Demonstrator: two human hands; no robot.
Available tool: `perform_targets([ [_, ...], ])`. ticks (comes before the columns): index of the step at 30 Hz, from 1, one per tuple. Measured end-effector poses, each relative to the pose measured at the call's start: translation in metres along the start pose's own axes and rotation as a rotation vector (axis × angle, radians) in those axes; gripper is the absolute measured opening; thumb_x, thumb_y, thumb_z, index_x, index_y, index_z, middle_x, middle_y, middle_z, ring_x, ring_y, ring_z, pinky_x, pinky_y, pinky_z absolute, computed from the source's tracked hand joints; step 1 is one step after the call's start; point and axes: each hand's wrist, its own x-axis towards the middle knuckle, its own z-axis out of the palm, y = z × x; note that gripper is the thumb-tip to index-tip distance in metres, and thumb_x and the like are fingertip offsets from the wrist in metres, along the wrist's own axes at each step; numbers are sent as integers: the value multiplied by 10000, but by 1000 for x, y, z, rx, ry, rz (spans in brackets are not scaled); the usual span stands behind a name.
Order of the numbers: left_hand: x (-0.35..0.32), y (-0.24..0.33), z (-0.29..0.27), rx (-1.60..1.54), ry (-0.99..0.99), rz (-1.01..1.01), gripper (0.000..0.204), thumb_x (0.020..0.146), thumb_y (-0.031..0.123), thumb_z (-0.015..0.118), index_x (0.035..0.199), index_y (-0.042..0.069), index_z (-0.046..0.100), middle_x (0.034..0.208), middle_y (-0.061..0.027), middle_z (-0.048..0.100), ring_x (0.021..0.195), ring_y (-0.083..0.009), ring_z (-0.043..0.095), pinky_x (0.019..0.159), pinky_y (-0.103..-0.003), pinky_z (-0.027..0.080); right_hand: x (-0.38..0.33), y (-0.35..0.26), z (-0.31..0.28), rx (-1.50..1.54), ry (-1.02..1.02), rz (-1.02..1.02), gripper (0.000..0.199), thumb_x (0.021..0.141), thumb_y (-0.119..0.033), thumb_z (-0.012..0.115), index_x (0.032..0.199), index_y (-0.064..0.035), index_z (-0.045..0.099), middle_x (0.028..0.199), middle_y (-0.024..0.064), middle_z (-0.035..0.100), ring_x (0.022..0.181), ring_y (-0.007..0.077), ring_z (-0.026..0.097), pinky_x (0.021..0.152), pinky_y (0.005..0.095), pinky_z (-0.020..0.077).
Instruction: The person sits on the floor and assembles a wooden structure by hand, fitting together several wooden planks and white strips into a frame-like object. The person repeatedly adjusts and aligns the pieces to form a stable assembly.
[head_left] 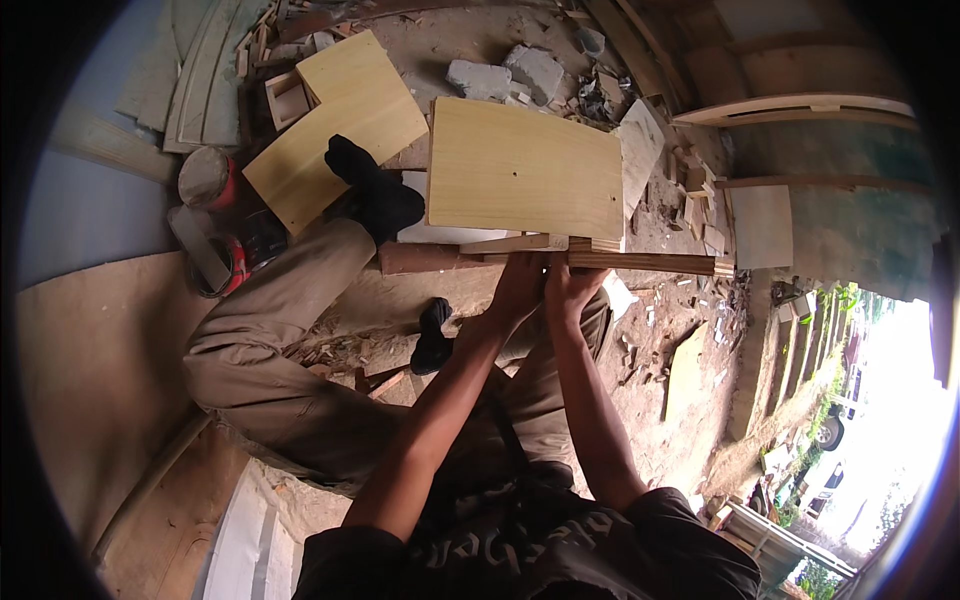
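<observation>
The pale board point(525, 165) was just beyond the person's hands, its broad face in view and its near edge beside a thin wooden strip point(510, 243) and a thicker layered strip point(655, 263), probably set so that both hands could steady the wood from the near side. The left hand point(518, 288) touched the thin strip, while the right hand point(574, 290), close beside it, touched the layered one; the wood hid the fingertips, so I could not tell how far open either was, or whether it gripped or merely supported.
</observation>
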Motion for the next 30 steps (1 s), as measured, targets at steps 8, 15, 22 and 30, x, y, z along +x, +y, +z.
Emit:
perform_targets([
  [8,5,-1,-2,-80,-18,-53,548,830,149,632,1305,-54,448,1224,-300,528,1142,-455,514,984,-492,431,-2,6,1,7,-3,-22,690,785,-191,766,1314,48,394,1215,225,483,1112,310,501,971,435,405],
  [15,6,-7,-6,-129,-170,-97,470,828,135,647,1238,-34,491,1101,-275,579,1000,-454,565,842,-509,485,6,24,-3,158,-82,-3,641,714,-111,798,1230,25,442,1162,181,504,1079,291,517,948,401,415],
  [22,8,12,-15,-24,-123,-197,439,928,224,612,1268,-29,499,1163,-267,589,1053,-443,574,876,-499,484,14,41,-8,623,-165,25,848,897,-748,327,1218,28,443,1045,141,555,957,215,561,820,365,474],
  [30,12,9,-14,-41,-38,-66,510,936,182,596,1360,-17,394,1191,-298,546,1096,-472,538,929,-511,457,18,40,27,441,108,122,816,961,-678,172,860,51,524,717,129,553,703,233,558,623,388,442],
])
